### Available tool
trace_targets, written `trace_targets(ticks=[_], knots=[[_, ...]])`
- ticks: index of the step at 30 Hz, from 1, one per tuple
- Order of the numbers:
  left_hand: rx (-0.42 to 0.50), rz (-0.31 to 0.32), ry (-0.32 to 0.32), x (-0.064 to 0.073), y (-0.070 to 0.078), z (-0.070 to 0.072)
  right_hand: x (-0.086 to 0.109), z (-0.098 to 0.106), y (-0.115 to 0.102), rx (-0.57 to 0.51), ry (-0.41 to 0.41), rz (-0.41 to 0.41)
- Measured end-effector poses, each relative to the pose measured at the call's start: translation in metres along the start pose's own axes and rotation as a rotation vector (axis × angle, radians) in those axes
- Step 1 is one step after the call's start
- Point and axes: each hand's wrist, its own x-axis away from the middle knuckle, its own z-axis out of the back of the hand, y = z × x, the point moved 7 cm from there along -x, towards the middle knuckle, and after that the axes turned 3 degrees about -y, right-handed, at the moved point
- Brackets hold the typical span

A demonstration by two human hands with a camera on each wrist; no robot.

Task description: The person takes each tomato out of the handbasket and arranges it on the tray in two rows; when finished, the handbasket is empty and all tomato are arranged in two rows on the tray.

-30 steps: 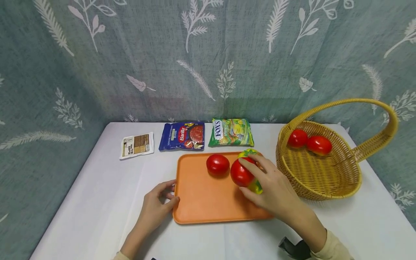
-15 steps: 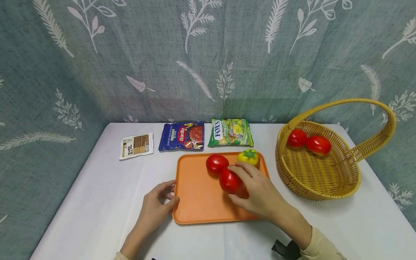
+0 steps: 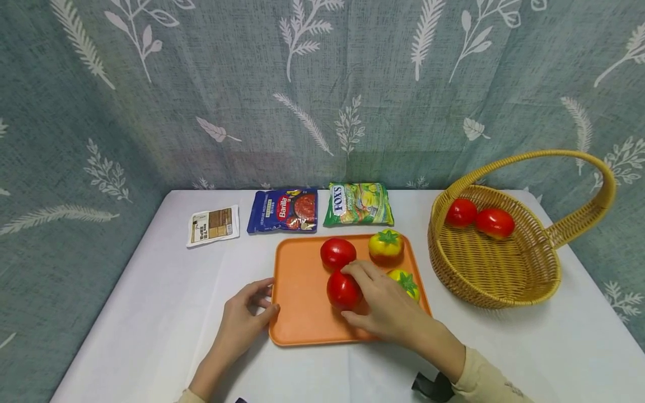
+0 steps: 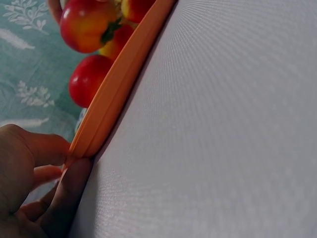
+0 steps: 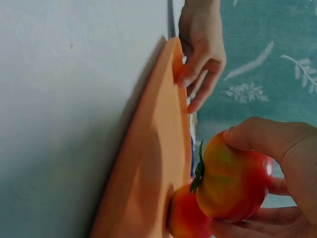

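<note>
My right hand point(image 3: 385, 305) grips a tomato point(image 3: 344, 290), red with a yellow underside, over the orange tray point(image 3: 302, 330). In the right wrist view this tomato point(image 5: 233, 181) has its green leafy top turned toward the tray, thumb on one side and fingers on the other. Another red tomato point(image 3: 337, 253) lies on the tray just behind it. Two yellow-topped tomatoes with green leaves sit at the tray's right side, one at the back corner point(image 3: 386, 245) and one point(image 3: 406, 284) partly hidden by my right hand. My left hand point(image 3: 248, 310) pinches the tray's left rim between thumb and fingers.
A wicker basket point(image 3: 496, 302) with a tall handle stands at the right, two red tomatoes point(image 3: 478, 218) inside. Behind the tray lie a blue Barilla pouch point(image 3: 283, 211) and a green Fox's candy bag point(image 3: 358, 205). A small white-and-brown packet point(image 3: 213, 225) lies at the back left.
My right hand has carried the tomato leftward and toward the near side over the tray, uncovering the yellow-topped tomatoes on the right. My left hand stays at the tray's rim.
</note>
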Motion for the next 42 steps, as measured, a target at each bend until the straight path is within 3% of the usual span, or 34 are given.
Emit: trace_targets(ticks=[20,33,42], knots=[[0.012,0.010,-0.003,-0.001,0.000,-0.001,0.001,-0.032,0.010,-0.034,-0.082,-0.072],[0.006,-0.014,0.015,0.000,0.001,0.000,0.005,-0.030,0.009,0.052,-0.097,-0.062],[0.010,-0.009,0.009,0.000,0.001,-0.001,0.009,-0.023,0.001,0.073,-0.084,-0.002]])
